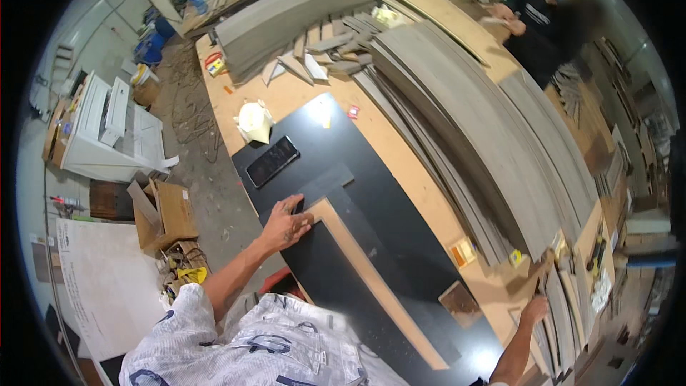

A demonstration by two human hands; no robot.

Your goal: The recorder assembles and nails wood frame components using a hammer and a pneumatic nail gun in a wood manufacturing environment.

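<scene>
A tan tabletop (401, 164) carries a black board (357, 150), a stack of curved grey slats (464, 121) and a heap of offcuts (294, 68); on the board (glossy, catching glare) lie a dark phone (273, 162) and a pale wooden strip (379, 284).

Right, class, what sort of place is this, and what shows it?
Probably a woodworking shop: long grey boards are stacked on a table, short wood pieces lie heaped, and a pale strip lies beside them.

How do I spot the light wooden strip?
Find the big black board on the table. A long strip crosses it from the left hand toward the picture's lower edge. Its pale tan colour sets it apart from the dark phone and grey stack.
</scene>
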